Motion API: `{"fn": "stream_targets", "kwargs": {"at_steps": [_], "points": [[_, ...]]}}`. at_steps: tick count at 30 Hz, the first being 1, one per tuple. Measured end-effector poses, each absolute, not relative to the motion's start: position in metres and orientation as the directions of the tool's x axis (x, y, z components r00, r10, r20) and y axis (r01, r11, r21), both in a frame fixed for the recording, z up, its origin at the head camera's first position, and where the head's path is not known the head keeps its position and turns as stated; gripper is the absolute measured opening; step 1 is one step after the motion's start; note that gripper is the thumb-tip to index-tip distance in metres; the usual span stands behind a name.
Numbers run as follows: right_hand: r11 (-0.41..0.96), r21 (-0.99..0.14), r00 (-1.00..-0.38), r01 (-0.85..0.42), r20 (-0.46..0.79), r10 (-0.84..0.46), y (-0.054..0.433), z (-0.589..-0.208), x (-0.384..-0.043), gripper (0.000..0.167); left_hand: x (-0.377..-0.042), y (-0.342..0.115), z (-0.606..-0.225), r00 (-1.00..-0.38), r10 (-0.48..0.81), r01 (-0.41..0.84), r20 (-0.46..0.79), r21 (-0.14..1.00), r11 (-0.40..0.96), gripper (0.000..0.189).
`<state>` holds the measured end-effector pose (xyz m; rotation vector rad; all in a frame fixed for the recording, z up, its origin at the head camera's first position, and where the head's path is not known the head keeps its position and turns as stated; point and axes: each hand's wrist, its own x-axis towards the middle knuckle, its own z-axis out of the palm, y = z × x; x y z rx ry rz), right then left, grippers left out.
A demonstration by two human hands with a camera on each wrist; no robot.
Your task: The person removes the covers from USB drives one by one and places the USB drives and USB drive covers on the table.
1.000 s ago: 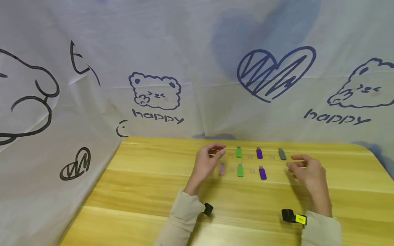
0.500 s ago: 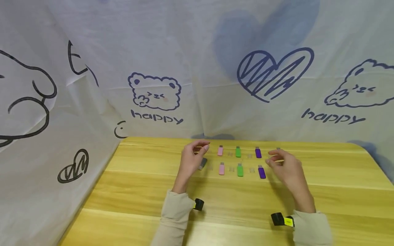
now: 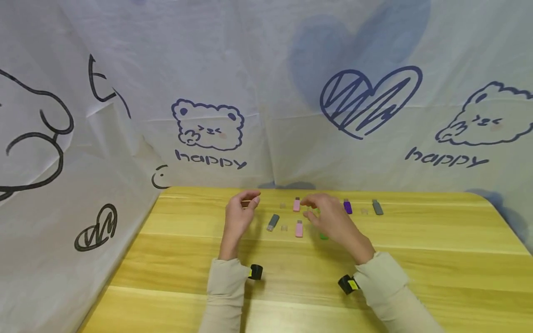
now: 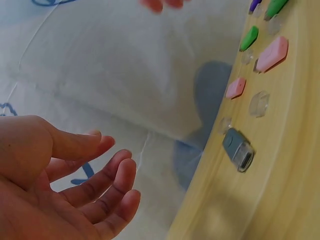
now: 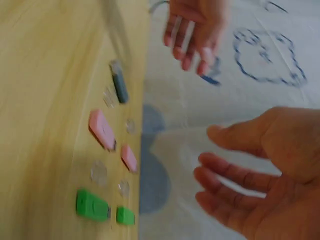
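My left hand (image 3: 239,222) hovers over the left of the table with loosely bent fingers and holds nothing. Just right of it a grey USB stick (image 3: 272,223) lies slanted, and the left wrist view shows a clear cap (image 4: 244,156) over its connector. My right hand (image 3: 335,224), also holding nothing, is above the middle of the sticks with thumb and fingers apart. A near pink USB stick (image 3: 299,229) and a far pink one (image 3: 297,204) lie left of it. Green USB sticks (image 5: 92,205) are partly covered by this hand in the head view; the near purple one is hidden.
A far purple USB stick (image 3: 347,206) and a second grey stick (image 3: 377,207) lie at the back right of the wooden table (image 3: 300,296). Small clear pieces (image 3: 284,228) sit between the sticks. A printed white cloth (image 3: 275,92) hangs behind the table's back edge.
My left hand has moved left, off the pink sticks, uncovering the slanted grey stick. My right hand has swept left from beside the right-hand grey stick to over the green ones.
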<state>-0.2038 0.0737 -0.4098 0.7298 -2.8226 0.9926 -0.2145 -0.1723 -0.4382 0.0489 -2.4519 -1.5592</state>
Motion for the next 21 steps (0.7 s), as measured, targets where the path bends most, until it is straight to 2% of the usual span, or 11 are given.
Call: {"fn": "stream_targets", "kwargs": {"at_steps": [8,10,15,21], "points": [[0.644,-0.515,-0.773,-0.566,0.059,-0.632,0.028,-0.422,-0.237,0.026,-0.215,-0.189,-0.44,-0.963,-0.204,0.079,0.176,0.908,0.411,0.018],[0.64,-0.501,-0.753,-0.582,0.037,-0.656,0.019,-0.425,-0.241,0.027,-0.215,-0.192,-0.44,-0.962,-0.212,0.075,0.175,0.91,0.408,0.019],[0.628,-0.548,-0.726,-0.552,-0.054,-0.685,0.003,-0.432,-0.25,0.032,-0.216,-0.198,-0.44,-0.955,-0.246,0.057,0.166,0.916,0.397,0.018],[0.593,-0.524,-0.676,-0.611,-0.045,-0.736,-0.009,-0.44,-0.257,0.031,-0.216,-0.202,-0.439,-0.951,-0.264,0.048,0.159,0.923,0.381,0.017]]}}
